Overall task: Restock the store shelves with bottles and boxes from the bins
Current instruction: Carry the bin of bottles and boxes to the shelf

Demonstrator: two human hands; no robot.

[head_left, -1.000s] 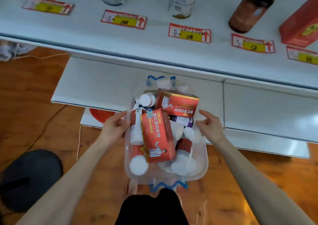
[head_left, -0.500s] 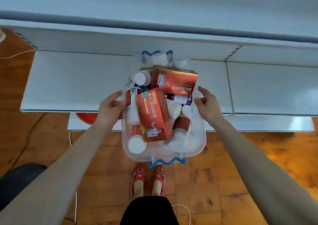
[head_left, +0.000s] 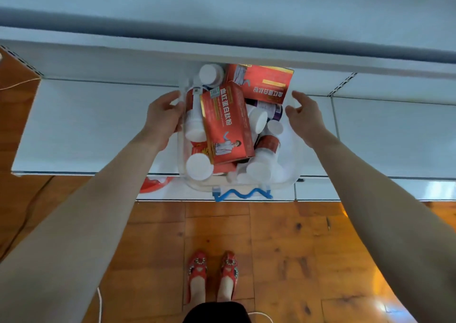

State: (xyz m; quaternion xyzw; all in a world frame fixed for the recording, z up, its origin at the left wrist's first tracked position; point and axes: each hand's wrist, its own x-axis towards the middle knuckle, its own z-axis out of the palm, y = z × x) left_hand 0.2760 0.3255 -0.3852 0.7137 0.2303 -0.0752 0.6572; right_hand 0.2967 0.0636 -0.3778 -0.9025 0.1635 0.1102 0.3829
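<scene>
Bin (head_left: 290,172) of red boxes (head_left: 227,125) and white-capped bottles (head_left: 198,167), left hand (head_left: 161,118) around its wall, right hand (head_left: 304,118) loose-fingered alongside

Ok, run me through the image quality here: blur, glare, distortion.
Head view: wide-angle stretch bows the shelf edge and swells both forearms toward the bottom corners; warm glare patches sit on the wooden floor at right; the whole frame is slightly soft, yet the large print on the red box in the clear bin is readable; the dark band along the top is blurred most.
</scene>
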